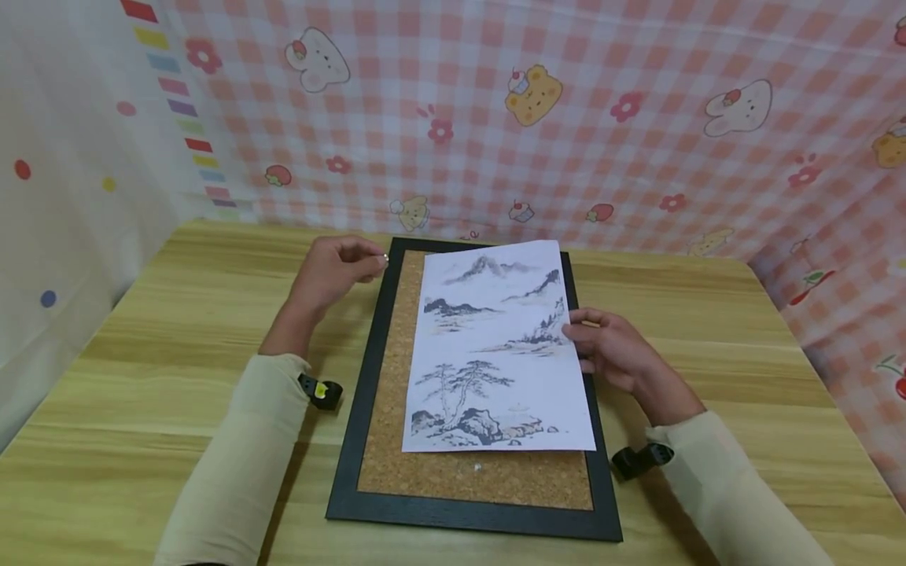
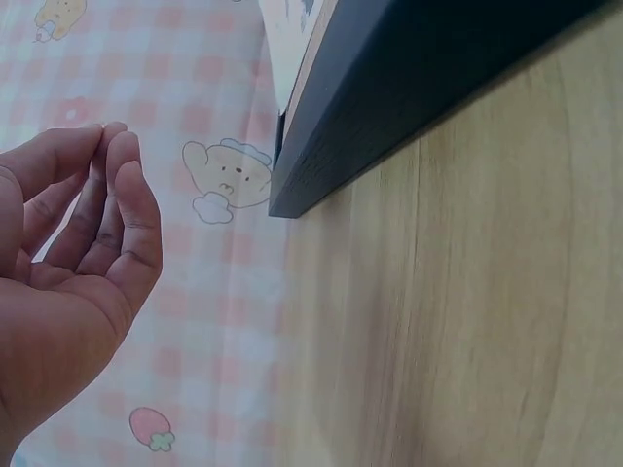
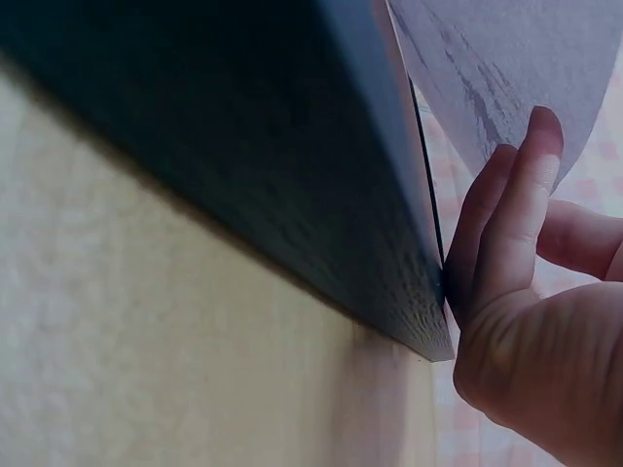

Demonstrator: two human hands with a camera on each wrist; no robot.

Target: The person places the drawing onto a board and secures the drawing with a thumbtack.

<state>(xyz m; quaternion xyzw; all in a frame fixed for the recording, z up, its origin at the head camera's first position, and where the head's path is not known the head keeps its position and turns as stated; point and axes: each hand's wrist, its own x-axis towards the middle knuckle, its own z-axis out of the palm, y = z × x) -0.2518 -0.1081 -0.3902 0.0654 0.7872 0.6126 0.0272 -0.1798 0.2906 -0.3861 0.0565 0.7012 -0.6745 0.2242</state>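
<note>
While a small shiny piece (image 1: 386, 258) is pinched by the left hand (image 1: 331, 273), the printed sheet (image 1: 481, 338) is held over the framed corkboard (image 1: 396, 393) by the right hand (image 1: 610, 350), its long axis roughly along the board's, mountains (image 1: 487, 269) farthest.

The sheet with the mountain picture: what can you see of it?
The sheet looks like white paper printed in ink-wash style: dark mountains towards the top, trees and rocks near the bottom. Slightly askew over the board, it leaves cork showing at left and below, and overlaps the black frame at right. The right hand pinches its right edge, bent and raised off the frame; whether it touches the cork elsewhere is unclear.
</note>
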